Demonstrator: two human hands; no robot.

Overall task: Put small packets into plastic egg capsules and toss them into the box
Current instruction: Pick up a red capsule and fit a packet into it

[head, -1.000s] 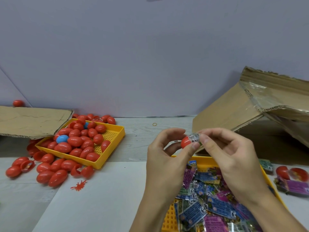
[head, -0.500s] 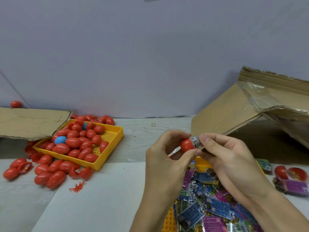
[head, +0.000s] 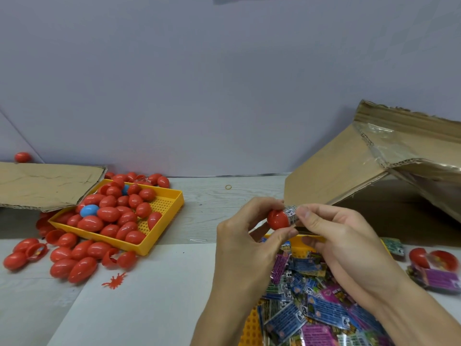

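Note:
My left hand (head: pixel 245 242) grips a red egg capsule half (head: pixel 277 219) between thumb and fingers. A small folded packet (head: pixel 291 213) sticks out of its open side, and my right hand (head: pixel 341 243) pinches and pushes that packet with thumb and forefinger. Under both hands lies a yellow tray (head: pixel 252 329) heaped with blue and purple packets (head: pixel 316 310). The cardboard box (head: pixel 369 168) stands open at the right, behind my hands.
A second yellow tray (head: pixel 172 196) at the left holds several red eggs and a blue egg (head: pixel 89 210). More red eggs (head: pixel 72 260) lie loose in front of it. Flat cardboard (head: pixel 45 183) sits far left. An open red capsule (head: pixel 431 255) and purple packets rest at the right edge.
Both hands have dropped slightly and the packet has gone deeper into the red capsule half, which now shows more fully between my fingers.

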